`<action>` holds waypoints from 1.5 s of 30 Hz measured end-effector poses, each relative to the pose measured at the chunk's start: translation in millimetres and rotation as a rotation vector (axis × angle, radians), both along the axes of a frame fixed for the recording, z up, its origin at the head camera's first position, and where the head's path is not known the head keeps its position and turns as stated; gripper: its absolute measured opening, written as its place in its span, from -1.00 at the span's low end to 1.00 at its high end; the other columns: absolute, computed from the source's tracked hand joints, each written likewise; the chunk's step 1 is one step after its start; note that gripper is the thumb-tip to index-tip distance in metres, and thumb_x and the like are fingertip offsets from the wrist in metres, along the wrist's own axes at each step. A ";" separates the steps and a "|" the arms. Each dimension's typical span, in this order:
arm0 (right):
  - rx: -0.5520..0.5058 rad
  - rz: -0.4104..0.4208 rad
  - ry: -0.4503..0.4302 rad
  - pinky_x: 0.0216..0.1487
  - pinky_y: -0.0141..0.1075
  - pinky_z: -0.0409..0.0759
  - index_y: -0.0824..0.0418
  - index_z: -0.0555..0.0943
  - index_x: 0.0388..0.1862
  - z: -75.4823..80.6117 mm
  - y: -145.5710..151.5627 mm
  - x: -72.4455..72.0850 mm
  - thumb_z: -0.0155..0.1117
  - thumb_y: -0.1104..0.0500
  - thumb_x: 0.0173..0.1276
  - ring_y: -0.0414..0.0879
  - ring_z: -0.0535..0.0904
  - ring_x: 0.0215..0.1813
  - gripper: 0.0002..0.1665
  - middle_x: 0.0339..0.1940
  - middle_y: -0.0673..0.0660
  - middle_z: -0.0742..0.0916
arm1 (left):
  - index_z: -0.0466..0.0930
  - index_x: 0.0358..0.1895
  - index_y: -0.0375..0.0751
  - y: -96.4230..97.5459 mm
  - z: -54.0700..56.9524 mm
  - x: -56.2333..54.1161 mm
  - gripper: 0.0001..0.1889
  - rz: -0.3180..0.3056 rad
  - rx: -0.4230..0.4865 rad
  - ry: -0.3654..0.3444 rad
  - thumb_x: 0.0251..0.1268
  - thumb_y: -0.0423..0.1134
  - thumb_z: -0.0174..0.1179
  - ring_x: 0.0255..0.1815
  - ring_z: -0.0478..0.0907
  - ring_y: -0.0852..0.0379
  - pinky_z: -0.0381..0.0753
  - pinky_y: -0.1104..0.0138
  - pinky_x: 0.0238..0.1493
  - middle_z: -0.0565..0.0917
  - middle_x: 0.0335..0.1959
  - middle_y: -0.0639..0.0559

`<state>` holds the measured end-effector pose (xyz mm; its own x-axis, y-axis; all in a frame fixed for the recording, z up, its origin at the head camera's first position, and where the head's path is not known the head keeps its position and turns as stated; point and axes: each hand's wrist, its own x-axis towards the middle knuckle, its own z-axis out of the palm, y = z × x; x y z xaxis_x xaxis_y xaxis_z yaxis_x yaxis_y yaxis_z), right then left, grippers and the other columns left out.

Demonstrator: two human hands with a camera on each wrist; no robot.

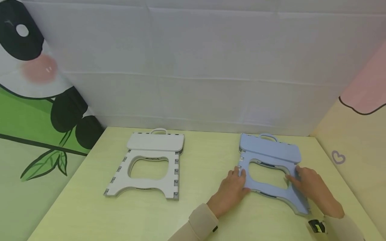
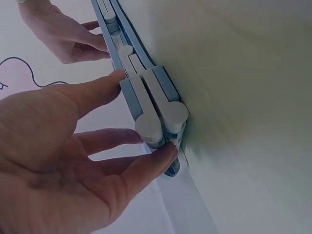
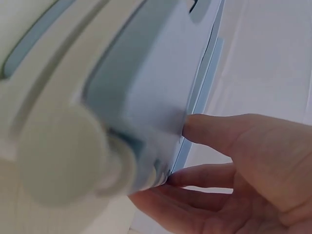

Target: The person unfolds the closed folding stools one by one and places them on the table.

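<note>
In the head view we see the blue folding stool (image 1: 269, 149) lying folded on the pale yellow table (image 1: 208, 160), between our two hands; its long axis runs away from us, the handle (image 1: 268, 135) at the far end, the near end swung rightward. Our left hand (image 1: 230, 189) holds its left edge and our right hand (image 1: 313, 187) its right leg, so neither is nearer; the white folding stool (image 1: 147, 183) lies well apart, to the left. From the left wrist, we find the stool's edge caught between the thumb on one face and the fingertips around the edge. From the right wrist, our thumb presses the broad face while fingers curl at its edge; how far they reach underneath, we cannot tell.
</note>
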<state>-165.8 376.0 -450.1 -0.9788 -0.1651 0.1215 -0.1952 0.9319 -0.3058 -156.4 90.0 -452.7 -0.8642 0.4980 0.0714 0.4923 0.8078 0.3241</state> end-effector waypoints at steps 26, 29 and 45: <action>-0.178 -0.155 -0.025 -0.36 0.02 0.71 0.61 0.52 -0.17 -3.2 -21.6 30.7 0.52 0.12 0.31 0.32 0.73 -0.28 -0.45 -0.31 0.53 0.71 | 0.35 0.51 -0.28 -41.6 -1.5 -18.1 -0.34 -0.141 0.022 -0.116 0.48 -0.06 0.25 0.50 0.33 -0.14 0.48 0.13 0.38 0.32 0.53 -0.30; -0.187 -0.169 -0.035 -0.34 0.04 0.71 0.60 0.52 -0.16 -2.4 -25.9 33.6 0.52 0.10 0.31 0.31 0.73 -0.27 -0.44 -0.30 0.52 0.71 | 0.32 0.53 -0.29 -46.1 2.6 -18.9 -0.34 -0.149 0.029 -0.151 0.49 -0.07 0.24 0.53 0.29 -0.15 0.42 0.13 0.43 0.29 0.55 -0.30; -0.198 -0.238 -0.079 -0.27 0.06 0.67 0.65 0.49 0.00 -0.2 -45.3 49.0 0.49 0.00 0.34 0.23 0.71 -0.24 -0.29 -0.22 0.48 0.71 | 0.26 0.57 -0.25 -61.9 10.2 -31.1 -0.36 -0.196 0.047 -0.254 0.53 -0.17 0.20 0.59 0.18 -0.19 0.25 0.08 0.54 0.20 0.60 -0.27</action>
<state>-116.8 330.7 -450.3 -0.9947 0.0893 0.0507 0.0530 0.8694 -0.4913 -187.5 28.2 -442.5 -0.7451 0.6583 -0.1072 0.5361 0.6868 0.4909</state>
